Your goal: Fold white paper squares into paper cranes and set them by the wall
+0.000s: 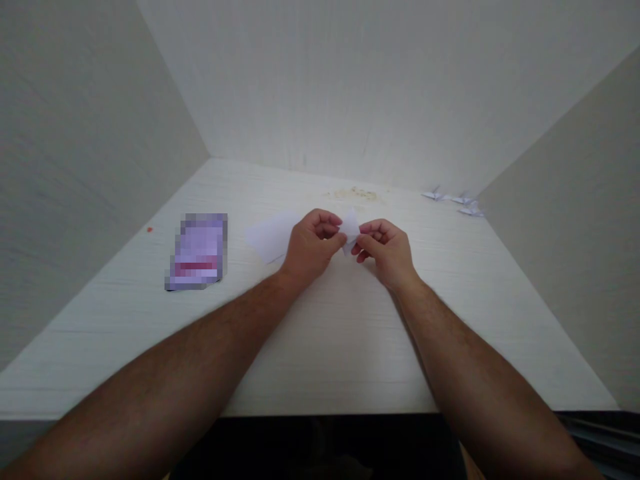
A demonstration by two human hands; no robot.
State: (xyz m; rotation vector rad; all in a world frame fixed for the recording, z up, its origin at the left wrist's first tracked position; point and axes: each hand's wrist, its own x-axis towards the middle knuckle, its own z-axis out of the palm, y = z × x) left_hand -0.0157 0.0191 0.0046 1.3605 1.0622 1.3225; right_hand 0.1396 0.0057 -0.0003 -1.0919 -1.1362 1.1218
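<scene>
A small folded piece of white paper [351, 223] is held up between my two hands, above the middle of the table. My left hand [315, 243] pinches its left edge between thumb and fingers. On the opposite side, my right hand [387, 248] pinches the paper's right edge, with the lower fingers curled beneath. The fingertips cover part of the folds. Just left of my left hand lies flat white paper [270, 235], partly hidden behind that hand.
A pixelated purple, flat item [197, 250] lies on the white table [325, 353] at left. Several folded paper figures [463, 199] sit at the back right corner. Pale walls [350, 80] enclose the back and both sides. A brownish stain [357, 194] marks the rear, an orange speck [150, 229] the left.
</scene>
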